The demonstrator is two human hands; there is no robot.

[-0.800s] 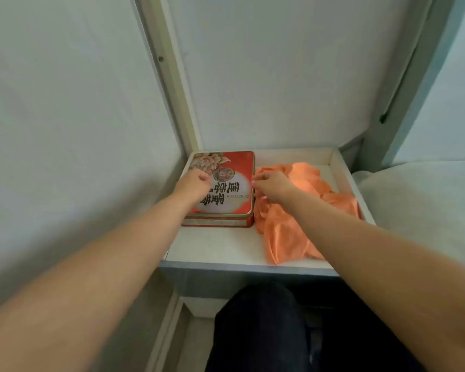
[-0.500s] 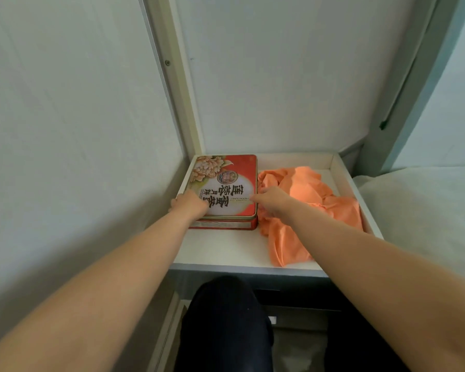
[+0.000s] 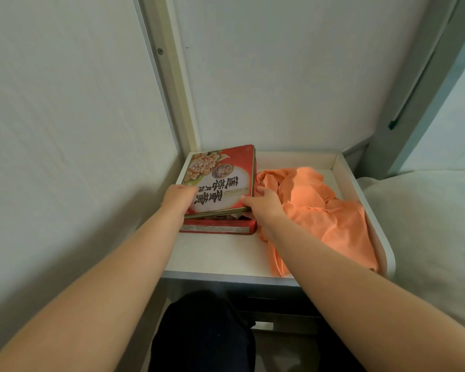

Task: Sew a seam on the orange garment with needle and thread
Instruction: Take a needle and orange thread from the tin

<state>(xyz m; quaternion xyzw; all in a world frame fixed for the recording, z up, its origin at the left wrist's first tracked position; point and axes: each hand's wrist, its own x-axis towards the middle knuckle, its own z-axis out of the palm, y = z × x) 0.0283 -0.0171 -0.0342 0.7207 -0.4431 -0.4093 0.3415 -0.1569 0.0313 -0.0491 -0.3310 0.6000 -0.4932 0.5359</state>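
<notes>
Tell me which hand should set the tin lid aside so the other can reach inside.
Probably the left hand: it grips the lid on the wall side. The right hand sits at the near right corner, beside the opened gap above the tin base.

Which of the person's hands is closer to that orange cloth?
Right. The right hand grips the tin lid at its near right corner, right against the orange garment; the left hand holds the lid's far side.

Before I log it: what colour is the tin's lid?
Red, with a white oval and pale flowers, on the tin lid; head view.
</notes>
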